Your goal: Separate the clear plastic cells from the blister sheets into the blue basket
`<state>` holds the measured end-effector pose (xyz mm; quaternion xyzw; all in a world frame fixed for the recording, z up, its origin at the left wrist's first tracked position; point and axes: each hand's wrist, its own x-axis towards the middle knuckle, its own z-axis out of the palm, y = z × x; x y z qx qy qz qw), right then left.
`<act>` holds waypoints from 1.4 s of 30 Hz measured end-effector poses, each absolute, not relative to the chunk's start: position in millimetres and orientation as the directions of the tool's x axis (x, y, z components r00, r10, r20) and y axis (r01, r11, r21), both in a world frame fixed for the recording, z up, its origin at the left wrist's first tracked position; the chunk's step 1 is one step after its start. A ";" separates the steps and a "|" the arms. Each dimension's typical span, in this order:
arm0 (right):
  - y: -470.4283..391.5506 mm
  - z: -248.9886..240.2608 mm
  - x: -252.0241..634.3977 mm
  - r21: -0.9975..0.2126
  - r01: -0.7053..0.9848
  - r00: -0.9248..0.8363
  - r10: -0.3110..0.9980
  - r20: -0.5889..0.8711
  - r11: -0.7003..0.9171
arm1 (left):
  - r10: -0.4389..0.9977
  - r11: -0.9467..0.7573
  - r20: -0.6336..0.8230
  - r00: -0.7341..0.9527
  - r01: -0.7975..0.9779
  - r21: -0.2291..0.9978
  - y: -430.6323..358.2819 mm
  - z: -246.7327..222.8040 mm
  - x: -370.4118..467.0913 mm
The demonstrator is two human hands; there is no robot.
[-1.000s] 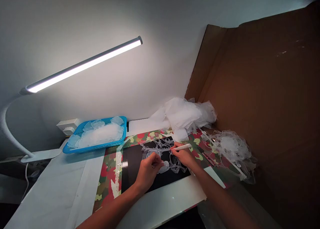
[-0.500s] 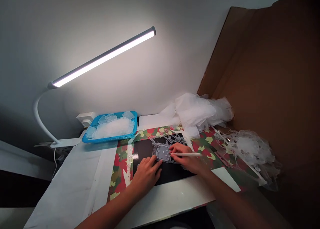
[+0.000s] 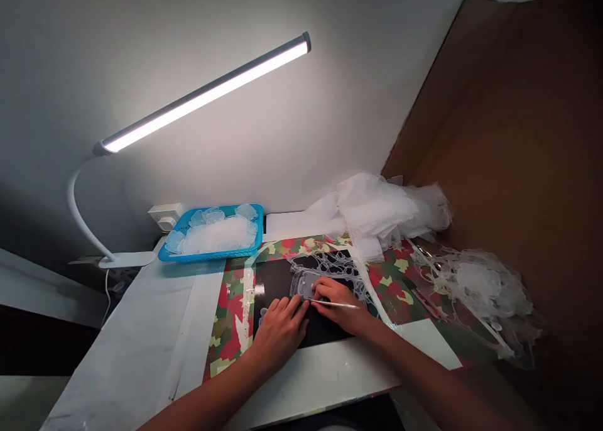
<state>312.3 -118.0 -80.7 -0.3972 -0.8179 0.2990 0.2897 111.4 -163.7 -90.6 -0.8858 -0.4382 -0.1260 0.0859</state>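
A small translucent plastic sheet (image 3: 306, 281) with cut-out shapes lies on the black mat (image 3: 277, 280). At its near left edge rest the fingertips of my left hand (image 3: 281, 323), fingers stretched and palm down, gripping nothing visible. My right hand (image 3: 340, 300) pinches a slim white pen-like tool (image 3: 346, 305), its tip pointing left at the sheet's near edge, close to the left fingertips. The tip is too small to make out. Behind and to the right of the sheet spreads a tangle of clear plastic offcuts (image 3: 336, 264).
A blue basket (image 3: 211, 255) of translucent pieces stands back left beside a lit lamp (image 3: 207, 92). White film sheets (image 3: 377, 208) are heaped at the back, and clear scraps (image 3: 490, 286) pile up right. A cardboard wall (image 3: 509, 136) bounds the right side.
My right hand has moved left and nearer to me, bringing the tool's tip from the sheet's right side to its near edge. The left hand stays almost in place. The view has shifted slightly.
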 end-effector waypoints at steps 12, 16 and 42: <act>-114.1 -85.8 311.5 -0.523 0.525 -0.530 0.739 0.416 0.671 | 0.730 -0.614 0.342 0.592 0.787 -0.052 -164.6 -106.3 116.1; -98.7 -52.3 348.8 -0.697 0.643 0.015 0.906 0.424 0.316 | 0.741 -0.625 0.309 0.596 0.780 -0.006 -166.3 -103.6 116.0; -139.4 -43.3 307.7 -0.983 0.174 -0.310 0.951 0.003 0.060 | 0.898 -0.257 -0.044 0.437 0.604 0.755 -130.6 -56.7 123.5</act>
